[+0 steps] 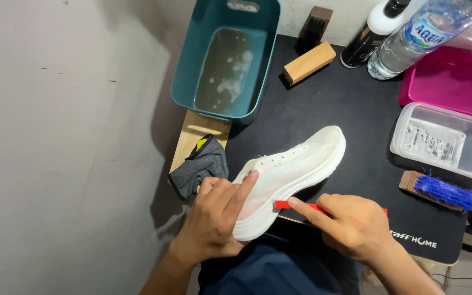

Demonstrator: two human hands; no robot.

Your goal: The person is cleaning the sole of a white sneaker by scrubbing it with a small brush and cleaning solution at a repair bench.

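Observation:
A white running shoe [296, 164] lies tilted on its side over the near edge of a black mat [350, 109]. My left hand [217, 216] grips its heel end, index finger stretched along the upper. My right hand [350, 224] holds a thin red-handled brush [296, 205] pressed against the shoe's white sole; the brush head is hidden under the sole.
A teal tub [192, 65] of soapy water stands at the back left, a grey cloth [203, 164] on a wooden board beside it. Wooden brushes [310, 62], a spray bottle [372, 33], a water bottle [422, 33], a clear plastic container [443, 139], a blue-bristled brush [441, 190] and a pink tray [454, 79] sit around.

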